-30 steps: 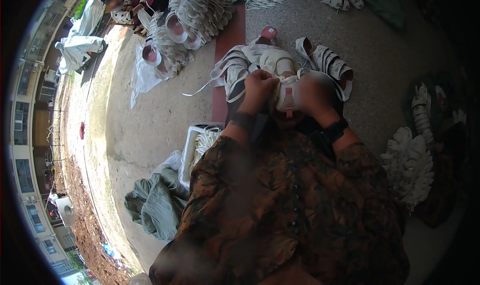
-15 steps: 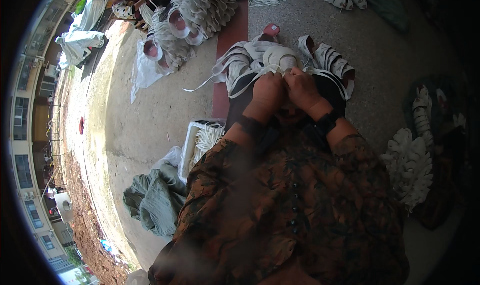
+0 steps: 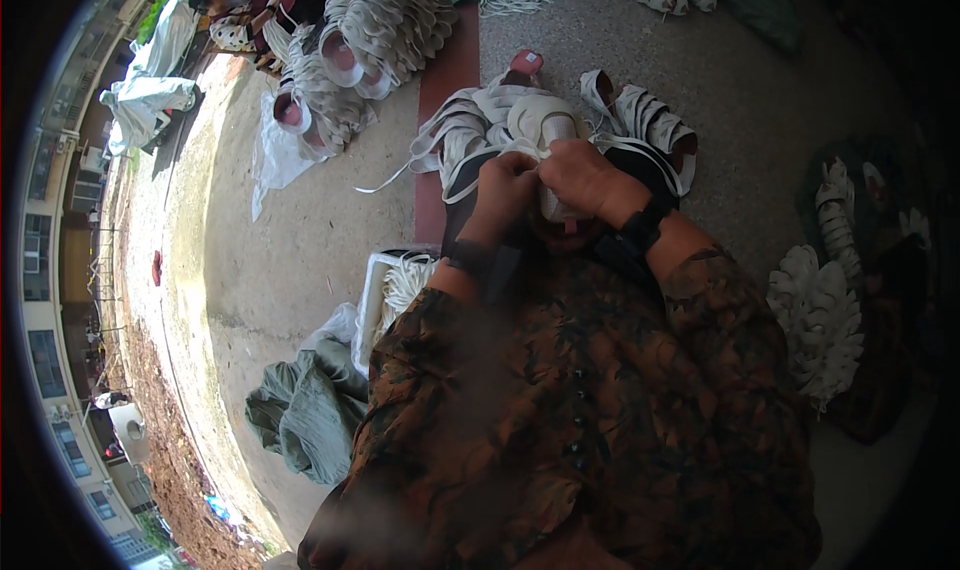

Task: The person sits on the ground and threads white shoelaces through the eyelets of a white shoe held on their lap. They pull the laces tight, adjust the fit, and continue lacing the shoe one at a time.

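A white shoe upper [image 3: 540, 118] with a pale tongue lies over my dark-clad lap, its toe pointing away from me. My left hand [image 3: 503, 192] is closed at its left edge, fingertips pinched on a thin white shoelace [image 3: 478, 158]. Against it, my right hand [image 3: 590, 178] bends over the upper's middle with fingers closed; what they grip is hidden behind the knuckles. Another length of lace [image 3: 655, 156] loops out to the right. More white uppers [image 3: 470, 115] are heaped just beyond, and a row of nested uppers [image 3: 655, 120] sits right of them.
Left of me stands a white box [image 3: 364, 320] holding white laces [image 3: 405, 282], beside a crumpled grey-green sack [image 3: 315, 405]. Large stacks of uppers [image 3: 395, 30] lie far left, near another person [image 3: 235, 32]. More uppers [image 3: 815, 315] are at the right.
My left hand has drawn slightly left and toward me, and my right hand has turned over the upper. More of the tongue shows below the hands. The whole view has shifted a little.
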Demonstrator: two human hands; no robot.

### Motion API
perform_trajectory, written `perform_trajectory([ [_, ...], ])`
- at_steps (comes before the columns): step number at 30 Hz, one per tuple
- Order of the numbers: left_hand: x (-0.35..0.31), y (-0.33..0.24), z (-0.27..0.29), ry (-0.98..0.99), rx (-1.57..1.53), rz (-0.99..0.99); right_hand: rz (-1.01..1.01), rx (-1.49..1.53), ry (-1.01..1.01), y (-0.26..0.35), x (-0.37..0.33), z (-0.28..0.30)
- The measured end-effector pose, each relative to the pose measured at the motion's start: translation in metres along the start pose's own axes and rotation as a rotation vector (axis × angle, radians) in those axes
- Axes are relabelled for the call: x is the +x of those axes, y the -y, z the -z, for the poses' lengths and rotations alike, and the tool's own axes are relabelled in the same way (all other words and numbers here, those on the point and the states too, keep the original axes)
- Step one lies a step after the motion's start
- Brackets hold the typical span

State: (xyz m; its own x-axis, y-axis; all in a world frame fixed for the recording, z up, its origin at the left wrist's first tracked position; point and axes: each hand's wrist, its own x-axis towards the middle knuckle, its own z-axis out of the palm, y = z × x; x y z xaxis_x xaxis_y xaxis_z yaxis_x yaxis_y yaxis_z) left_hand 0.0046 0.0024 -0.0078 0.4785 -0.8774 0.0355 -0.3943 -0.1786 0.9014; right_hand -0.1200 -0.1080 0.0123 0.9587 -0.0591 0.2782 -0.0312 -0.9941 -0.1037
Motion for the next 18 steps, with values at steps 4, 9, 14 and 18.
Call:
perform_trajectory([
  [4,-0.003,-0.001,0.001,-0.072,-0.026,0.042,-0.275,0.862,-0.008,-0.035,-0.035,0.075],
  [9,-0.006,0.001,-0.017,-0.136,0.175,-0.122,-0.651,1.357,-0.217,-0.049,-0.09,0.08],
  [14,-0.006,-0.006,-0.024,-0.097,0.413,-0.493,-0.576,1.433,-0.346,-0.051,-0.075,0.045],
  [18,-0.004,-0.038,-0.031,-0.03,0.625,-0.584,-0.575,1.468,-0.425,-0.048,-0.065,0.044],
])
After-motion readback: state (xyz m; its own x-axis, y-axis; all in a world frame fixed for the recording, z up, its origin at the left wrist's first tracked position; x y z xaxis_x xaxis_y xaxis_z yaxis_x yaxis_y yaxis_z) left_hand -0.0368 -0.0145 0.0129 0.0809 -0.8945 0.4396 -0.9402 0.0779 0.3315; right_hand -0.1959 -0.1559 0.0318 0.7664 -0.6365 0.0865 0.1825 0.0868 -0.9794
